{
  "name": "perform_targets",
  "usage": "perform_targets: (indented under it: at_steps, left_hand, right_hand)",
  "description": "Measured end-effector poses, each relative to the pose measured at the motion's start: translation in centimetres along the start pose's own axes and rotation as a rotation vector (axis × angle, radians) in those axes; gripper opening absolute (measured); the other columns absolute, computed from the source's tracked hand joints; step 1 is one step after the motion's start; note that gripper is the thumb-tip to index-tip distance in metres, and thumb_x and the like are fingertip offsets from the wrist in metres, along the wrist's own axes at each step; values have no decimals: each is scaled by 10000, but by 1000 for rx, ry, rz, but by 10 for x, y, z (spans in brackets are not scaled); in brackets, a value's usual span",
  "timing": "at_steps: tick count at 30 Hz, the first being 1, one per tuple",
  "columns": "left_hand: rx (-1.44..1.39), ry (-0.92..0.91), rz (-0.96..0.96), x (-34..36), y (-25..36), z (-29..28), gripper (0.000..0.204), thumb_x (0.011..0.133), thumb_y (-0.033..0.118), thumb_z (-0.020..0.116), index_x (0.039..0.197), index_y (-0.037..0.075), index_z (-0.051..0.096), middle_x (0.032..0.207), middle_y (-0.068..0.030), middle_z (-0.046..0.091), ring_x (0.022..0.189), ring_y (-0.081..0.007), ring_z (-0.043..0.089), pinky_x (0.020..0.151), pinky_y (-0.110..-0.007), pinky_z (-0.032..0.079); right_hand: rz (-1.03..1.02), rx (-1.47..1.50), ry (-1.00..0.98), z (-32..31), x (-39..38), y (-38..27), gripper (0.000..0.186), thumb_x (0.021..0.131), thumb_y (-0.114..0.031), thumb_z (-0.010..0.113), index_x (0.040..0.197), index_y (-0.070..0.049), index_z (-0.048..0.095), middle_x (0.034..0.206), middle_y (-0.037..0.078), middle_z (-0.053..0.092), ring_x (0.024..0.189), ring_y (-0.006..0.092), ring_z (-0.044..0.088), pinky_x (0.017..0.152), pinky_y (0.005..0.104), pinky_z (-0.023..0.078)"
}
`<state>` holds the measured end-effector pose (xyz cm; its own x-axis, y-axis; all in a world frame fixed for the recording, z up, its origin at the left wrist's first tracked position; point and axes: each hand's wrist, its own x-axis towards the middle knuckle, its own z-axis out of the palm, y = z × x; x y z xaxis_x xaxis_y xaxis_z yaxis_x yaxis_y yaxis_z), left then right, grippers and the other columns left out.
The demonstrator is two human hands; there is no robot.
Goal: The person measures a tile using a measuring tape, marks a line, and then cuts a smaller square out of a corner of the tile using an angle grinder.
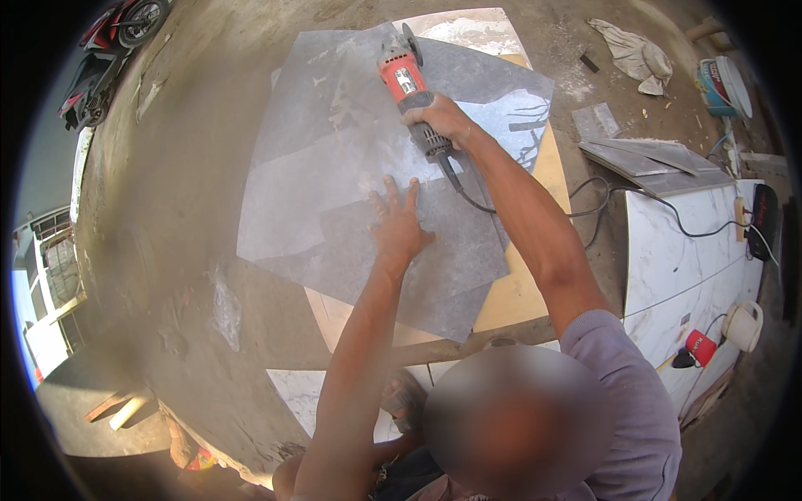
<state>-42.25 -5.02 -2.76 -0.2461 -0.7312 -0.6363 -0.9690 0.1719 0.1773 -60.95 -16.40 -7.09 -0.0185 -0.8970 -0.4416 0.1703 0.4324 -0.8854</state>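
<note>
My right hand (443,121) is wrapped round the body of a red and black angle grinder (402,75). The grinder's disc (412,45) is at the far edge of the grey tiles, and I cannot tell whether it touches them. Flat on a grey tile (334,213) lies my left hand (401,227), its fingers spread, nearer to me than the grinder. Several large grey tiles overlap in a stack, on yellowish boards (514,292). The grinder's black cord (472,200) runs from its rear end, passing under my right forearm.
White marbled tiles (685,242) with thin grey slabs (656,159) on them stand at the right. A bucket (725,88), a crumpled cloth (635,58) and a white jug (742,326) are farther out. Motorbikes (92,83) stand far left. Clear plastic (225,309) lies on the dusty floor.
</note>
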Motion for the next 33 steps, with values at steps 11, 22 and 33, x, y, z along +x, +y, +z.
perform_targets:
  at_steps: [11, 22, 33]
  left_hand:
    - [-14, 6, 2, -1, 0, -1, 1204, 651, 359, 933, 1611, 337, 207, 1698, -165, -1, 1522, -520, 60, 1045, -752, 401]
    - [-6, 0, -2, -2, 0, -2, 1215, 649, 364, 931, 1614, 345, 193, 1699, -159, -2, 1526, -511, 53, 1051, -741, 403]
    - [-2, -9, -11, -1, 1, -2, 1221, 649, 367, 932, 1614, 349, 185, 1699, -156, -10, 1529, -503, 49, 1067, -733, 397]
  right_hand:
    - [30, -2, -16, -1, -13, 2, 283, 743, -153, 798, 950, -20, 659, 730, 59, 664, 516, 142, 603, 483, 303, 491]
    - [50, -7, -2, 0, -26, 5, 272, 728, -162, 825, 909, -11, 687, 731, 72, 677, 532, 148, 611, 497, 307, 488]
    - [35, -15, 0, 1, -41, 7, 266, 722, -166, 809, 904, -18, 684, 726, 65, 669, 538, 146, 603, 519, 304, 490]
